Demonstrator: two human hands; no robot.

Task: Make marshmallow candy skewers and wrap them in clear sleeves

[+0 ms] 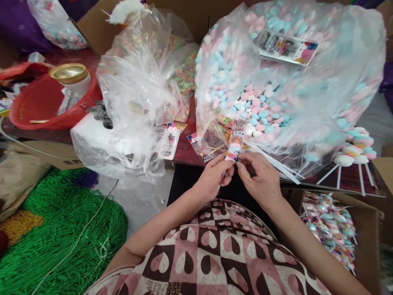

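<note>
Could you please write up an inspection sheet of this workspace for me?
Surface: dark red tabletop, mostly covered
Job's things: candy packet in the hands; bag of pink, blue and white candies behind; loose white sticks beside
Clutter: red basket holding a gold-lidded jar; crumpled plastic bag
Hands: left hand grips the packet's lower end; right hand has fingertips at it
Cables: thin pale cord across green strings; type unclear
Surroundings: carton of wrapped candies, right
</note>
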